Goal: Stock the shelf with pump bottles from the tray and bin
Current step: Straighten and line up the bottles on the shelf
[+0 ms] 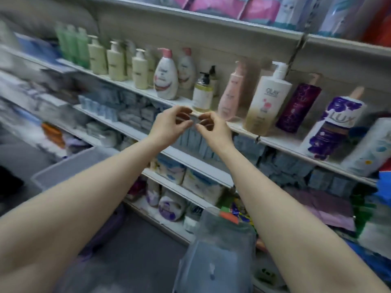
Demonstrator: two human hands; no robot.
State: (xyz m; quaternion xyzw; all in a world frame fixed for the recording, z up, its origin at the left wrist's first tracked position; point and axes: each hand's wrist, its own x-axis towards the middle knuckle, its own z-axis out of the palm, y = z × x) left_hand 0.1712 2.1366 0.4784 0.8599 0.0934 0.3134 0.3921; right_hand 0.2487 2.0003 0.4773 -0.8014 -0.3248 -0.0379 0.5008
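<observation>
Both my hands are raised in front of the shelf edge [281,142], fingertips nearly touching. My left hand [169,126] and my right hand [214,129] each pinch an end of a small clear piece [195,121]; blur hides what it is. Right behind them stands a small yellowish pump bottle [202,95] with a black pump. The same shelf carries a white Dove bottle [166,80], a pink bottle [231,93], an Olay bottle [267,98], a dark purple bottle [298,107] and a leaning Lux bottle [332,129]. Cream pump bottles [115,61] line the left part.
A grey bin [69,166] sits low on the left beside the shelving. A clear bluish container [215,246] is below my arms at the bottom centre. Lower shelves hold packets and refill pouches [169,206]. Bagged goods fill the top shelf [222,6].
</observation>
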